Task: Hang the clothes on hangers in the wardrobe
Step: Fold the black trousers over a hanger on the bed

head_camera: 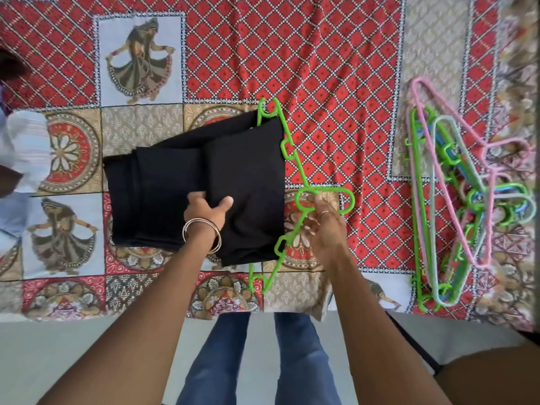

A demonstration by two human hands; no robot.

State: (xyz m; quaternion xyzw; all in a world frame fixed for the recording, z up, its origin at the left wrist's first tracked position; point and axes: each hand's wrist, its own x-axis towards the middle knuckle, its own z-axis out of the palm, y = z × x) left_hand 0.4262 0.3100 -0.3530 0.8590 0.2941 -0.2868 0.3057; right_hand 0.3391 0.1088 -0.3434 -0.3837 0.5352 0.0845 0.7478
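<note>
Lower frame: both forearms reach up from the bottom edge over the bed's near side. Left hand (209, 207), bangles at the wrist, curls fingers and thumb into a fold of the black garment (198, 182) at frame centre, pinching cloth. Right hand (321, 226), just right of centre, closes its fingers on the green hanger (295, 171) near the neck, below the hook loop. Garment lies folded over the hanger's bar, flat on the patterned bedspread (336, 83). Judged: cloth soft, limp, light, likely to slide along smooth plastic when lifted; hanger stiff, thin, light. Best hold looks to be the hanger neck, with the other hand steadying the fold. Right side of frame: heap of spare hangers (455, 200), pink, green, grey, blue. Far left edge: white cloth (26, 147), partly cut off. Wardrobe not in view.
</note>
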